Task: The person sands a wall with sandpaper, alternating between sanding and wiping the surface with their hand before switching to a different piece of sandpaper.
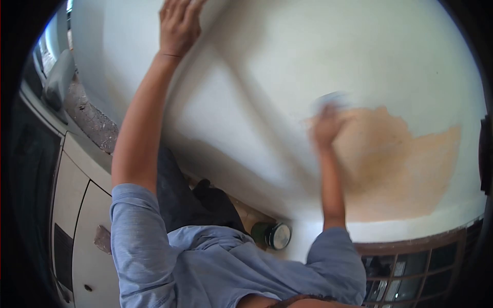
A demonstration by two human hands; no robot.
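Observation:
My left hand [179, 25] is raised at the top of the view and rests against the edge of the white wall [308, 46], its fingers stretched out and partly cut off by the frame. Farther right, my right hand [327, 126] is smeared by motion in front of the wall. A blurred blue-grey flat thing [333, 97] shows at its fingertips; its kind cannot be made out. Beside and below this hand spreads an irregular peach-coloured patch [405, 164] on the wall.
A dark round tin [272, 236] with a pale lid stands on the floor by the wall. A brown-framed window grille [411, 269] is at lower right. On the left is a pale vehicle [95, 246] with a side mirror [59, 79].

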